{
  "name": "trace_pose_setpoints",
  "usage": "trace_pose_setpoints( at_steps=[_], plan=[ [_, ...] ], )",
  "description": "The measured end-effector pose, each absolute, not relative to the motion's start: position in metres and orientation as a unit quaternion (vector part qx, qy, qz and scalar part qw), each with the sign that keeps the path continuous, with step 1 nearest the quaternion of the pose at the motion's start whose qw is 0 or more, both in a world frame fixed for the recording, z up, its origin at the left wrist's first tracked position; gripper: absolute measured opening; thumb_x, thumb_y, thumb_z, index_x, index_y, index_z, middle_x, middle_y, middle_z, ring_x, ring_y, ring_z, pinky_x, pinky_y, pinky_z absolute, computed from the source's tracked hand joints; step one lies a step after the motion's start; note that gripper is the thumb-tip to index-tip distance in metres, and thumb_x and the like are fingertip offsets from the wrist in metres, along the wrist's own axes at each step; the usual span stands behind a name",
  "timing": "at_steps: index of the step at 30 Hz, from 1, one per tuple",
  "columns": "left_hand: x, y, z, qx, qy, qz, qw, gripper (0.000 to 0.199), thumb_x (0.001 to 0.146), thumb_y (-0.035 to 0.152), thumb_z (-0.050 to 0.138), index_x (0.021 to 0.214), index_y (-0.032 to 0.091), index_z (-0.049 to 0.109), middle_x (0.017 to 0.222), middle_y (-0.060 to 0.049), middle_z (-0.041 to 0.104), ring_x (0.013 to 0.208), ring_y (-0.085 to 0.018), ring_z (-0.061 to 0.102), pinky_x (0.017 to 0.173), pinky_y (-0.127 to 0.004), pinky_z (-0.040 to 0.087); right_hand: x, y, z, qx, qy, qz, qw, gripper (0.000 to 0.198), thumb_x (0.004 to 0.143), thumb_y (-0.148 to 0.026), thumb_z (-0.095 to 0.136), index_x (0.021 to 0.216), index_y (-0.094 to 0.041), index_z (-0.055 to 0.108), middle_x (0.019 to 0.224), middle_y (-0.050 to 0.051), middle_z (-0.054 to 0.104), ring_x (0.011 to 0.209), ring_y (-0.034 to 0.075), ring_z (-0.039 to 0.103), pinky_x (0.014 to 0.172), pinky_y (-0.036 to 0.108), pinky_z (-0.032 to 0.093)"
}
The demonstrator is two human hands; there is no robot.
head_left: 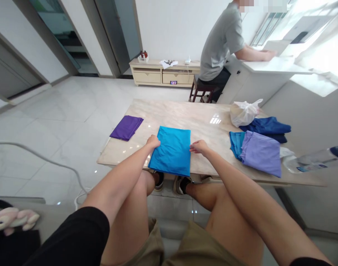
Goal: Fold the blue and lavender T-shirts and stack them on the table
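Note:
A bright blue folded cloth point(173, 151) lies flat on the marble-patterned table point(182, 112), its near edge reaching the table's front edge. My left hand point(153, 141) is closed on the cloth's left side, thumb over the top. At the right side, my right hand point(199, 146) pinches the edge between thumb and fingers. Wrinkles run across the cloth's upper layer. To the left lies a folded purple cloth point(127, 128), apart from both hands.
On the table's right are a lavender folded cloth point(261, 153), teal cloth point(235, 143), dark blue cloth point(271, 125), a white plastic bag point(245, 112) and a clear bottle point(314, 160) lying tilted. Beyond, a person point(221, 44) sits on a stool at a white counter point(282, 65).

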State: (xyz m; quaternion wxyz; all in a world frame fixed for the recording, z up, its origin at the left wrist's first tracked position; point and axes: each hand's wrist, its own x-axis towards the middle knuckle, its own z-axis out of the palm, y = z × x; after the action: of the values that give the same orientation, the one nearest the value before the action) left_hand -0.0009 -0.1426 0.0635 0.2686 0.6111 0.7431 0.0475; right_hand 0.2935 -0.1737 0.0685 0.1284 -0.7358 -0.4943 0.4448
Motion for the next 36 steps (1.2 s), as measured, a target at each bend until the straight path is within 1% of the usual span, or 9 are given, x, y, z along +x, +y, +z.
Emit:
trace_pose_setpoints(
  at_steps=[5,9,12,15,21,28,31,34,36],
  plan=[
    [-0.008,-0.136,0.056,0.545,0.743,0.106,0.374,0.037,0.087,0.054,0.078,0.088,0.017,0.075,0.063,-0.011,0.071,0.073,-0.032,0.077,0.063,-0.034,0.054,0.283,-0.162,0.061,-0.736,-0.435,0.507,0.111,0.035,0.092,-0.042,0.085,0.081,-0.017,0.062,0.068,0.004,0.069,0.051,0.009,0.054,0.043,0.020,0.030],
    [-0.013,-0.141,0.056,0.518,0.719,0.135,0.443,0.042,0.080,0.054,0.089,0.071,0.021,0.066,0.051,-0.001,0.055,0.056,-0.022,0.062,0.053,-0.030,0.046,0.285,-0.157,0.059,-0.728,-0.418,0.536,0.090,0.046,0.092,-0.055,0.084,0.078,-0.020,0.058,0.061,-0.003,0.057,0.048,0.007,0.038,0.042,0.020,0.024],
    [-0.015,-0.144,0.057,0.508,0.701,0.146,0.479,0.043,0.072,0.043,0.097,0.063,0.021,0.061,0.049,0.003,0.049,0.051,-0.016,0.052,0.050,-0.028,0.040,0.287,-0.154,0.057,-0.732,-0.411,0.539,0.067,0.048,0.091,-0.049,0.087,0.072,-0.022,0.051,0.056,-0.007,0.047,0.048,0.006,0.028,0.042,0.020,0.020],
    [-0.017,-0.146,0.060,0.501,0.689,0.169,0.495,0.041,0.073,0.038,0.096,0.061,0.020,0.062,0.051,0.003,0.051,0.053,-0.015,0.052,0.051,-0.026,0.040,0.289,-0.155,0.056,-0.741,-0.417,0.521,0.071,0.048,0.083,-0.044,0.093,0.072,-0.022,0.053,0.057,-0.006,0.048,0.048,0.007,0.031,0.042,0.021,0.022],
    [-0.017,-0.155,0.081,0.504,0.673,0.246,0.482,0.033,0.072,0.041,0.096,0.072,0.017,0.073,0.065,-0.002,0.068,0.073,-0.020,0.068,0.067,-0.030,0.054,0.290,-0.161,0.082,-0.721,-0.461,0.471,0.213,0.033,0.081,-0.044,0.091,0.088,-0.018,0.071,0.083,0.005,0.073,0.078,0.017,0.064,0.063,0.026,0.049],
    [-0.007,-0.152,0.126,0.534,0.632,0.395,0.400,0.027,0.090,0.044,0.078,0.094,0.017,0.080,0.091,-0.005,0.079,0.098,-0.023,0.072,0.087,-0.031,0.057,0.300,-0.163,0.139,-0.651,-0.507,0.364,0.432,0.037,0.088,-0.053,0.078,0.089,-0.016,0.077,0.085,0.004,0.074,0.087,0.021,0.066,0.076,0.030,0.052],
    [-0.006,-0.147,0.143,0.562,0.585,0.478,0.336,0.025,0.089,0.041,0.078,0.095,0.017,0.080,0.101,-0.008,0.078,0.102,-0.024,0.072,0.094,-0.033,0.057,0.307,-0.167,0.155,-0.629,-0.539,0.257,0.497,0.036,0.089,-0.053,0.075,0.092,-0.017,0.077,0.105,0.009,0.077,0.102,0.024,0.068,0.090,0.034,0.054],
    [-0.004,-0.147,0.154,0.568,0.556,0.551,0.256,0.021,0.089,0.038,0.079,0.094,0.017,0.075,0.125,-0.013,0.072,0.113,-0.023,0.070,0.099,-0.033,0.056,0.311,-0.170,0.166,-0.587,-0.583,0.163,0.538,0.031,0.090,-0.050,0.075,0.088,-0.019,0.075,0.128,0.013,0.074,0.122,0.028,0.065,0.107,0.040,0.051],
    [-0.004,-0.150,0.160,0.586,0.533,0.565,0.232,0.021,0.093,0.038,0.075,0.090,0.018,0.072,0.128,-0.012,0.069,0.117,-0.021,0.067,0.102,-0.031,0.054,0.311,-0.170,0.170,-0.560,-0.599,0.150,0.552,0.033,0.094,-0.052,0.070,0.087,-0.021,0.071,0.123,0.011,0.075,0.121,0.027,0.065,0.108,0.041,0.051]
  ],
)
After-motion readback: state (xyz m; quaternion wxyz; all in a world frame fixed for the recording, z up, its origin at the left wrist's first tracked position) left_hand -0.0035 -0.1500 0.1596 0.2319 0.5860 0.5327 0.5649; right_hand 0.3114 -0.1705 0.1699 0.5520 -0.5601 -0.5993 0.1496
